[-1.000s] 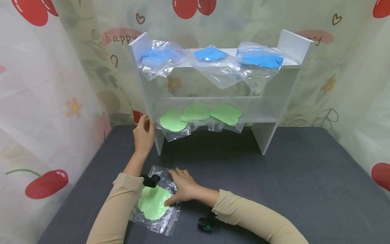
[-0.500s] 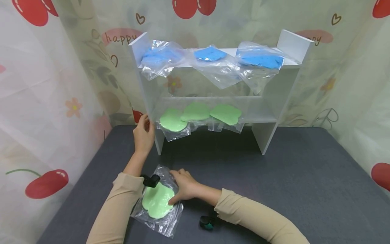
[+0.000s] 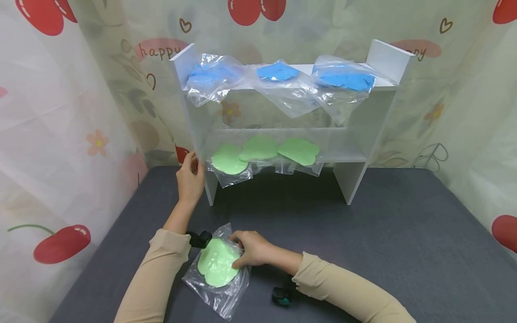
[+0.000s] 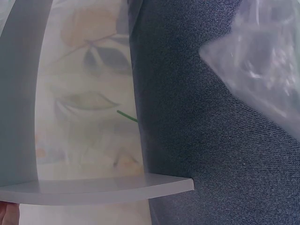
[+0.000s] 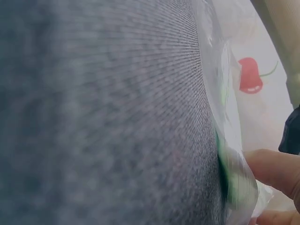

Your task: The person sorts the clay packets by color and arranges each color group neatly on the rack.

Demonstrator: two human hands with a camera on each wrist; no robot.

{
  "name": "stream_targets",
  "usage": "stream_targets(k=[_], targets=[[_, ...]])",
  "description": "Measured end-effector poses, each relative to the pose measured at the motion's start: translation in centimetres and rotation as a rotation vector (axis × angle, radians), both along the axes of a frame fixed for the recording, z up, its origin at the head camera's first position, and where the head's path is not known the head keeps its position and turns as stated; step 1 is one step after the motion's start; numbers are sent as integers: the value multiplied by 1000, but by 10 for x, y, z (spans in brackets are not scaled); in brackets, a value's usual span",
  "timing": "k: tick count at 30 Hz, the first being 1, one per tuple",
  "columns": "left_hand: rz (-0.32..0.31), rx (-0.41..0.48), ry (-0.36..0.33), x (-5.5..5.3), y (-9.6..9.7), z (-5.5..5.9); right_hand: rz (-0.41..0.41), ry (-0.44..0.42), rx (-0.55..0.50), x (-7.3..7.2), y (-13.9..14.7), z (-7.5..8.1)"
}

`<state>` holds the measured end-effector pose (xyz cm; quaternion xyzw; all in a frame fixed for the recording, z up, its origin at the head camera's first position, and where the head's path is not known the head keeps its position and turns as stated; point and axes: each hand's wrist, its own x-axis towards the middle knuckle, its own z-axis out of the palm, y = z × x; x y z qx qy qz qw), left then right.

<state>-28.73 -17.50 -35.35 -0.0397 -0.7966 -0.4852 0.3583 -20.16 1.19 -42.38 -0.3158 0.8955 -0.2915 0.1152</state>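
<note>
In the head view my right hand [image 3: 256,248] pinches the right edge of a clear plastic bag [image 3: 226,303] lying on the dark table. Inside the bag is a flat, light green, flower-shaped piece [image 3: 218,264]. The right wrist view shows the bag's film [image 5: 241,187] between my fingers. Further back, my left hand [image 3: 190,179] grips the left side panel of a white shelf [image 3: 345,141], fingers curled at its edge. Only a bit of that hand [image 4: 8,214] shows in the left wrist view, against the panel's outer side.
Several bagged green pieces [image 3: 258,149] lie along the shelf's lower board, their bags overhanging the front. Bagged blue pieces [image 3: 278,72] fill the top board. A black and green object [image 3: 281,297] is under the right wrist. Printed curtains [image 3: 97,179] surround the dark table [image 3: 404,233].
My right hand has drawn the bag with the green piece to the right and turned it slightly; its fingers have closed in on the bag's edge. The left hand stays at the shelf.
</note>
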Motion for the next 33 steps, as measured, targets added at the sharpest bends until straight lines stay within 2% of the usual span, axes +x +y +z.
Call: stream_targets(k=[9,18,25,33], targets=[[-10,2,-11,1,0,0,1,21,-49,-1,18,3],[-5,-1,-11,1,0,0,59,-89,-180,-8,39,2],[5,-9,2,1,1,0,70,-218,-244,-11,55,6],[-2,2,-1,1,1,0,69,-270,-309,-15,72,9]])
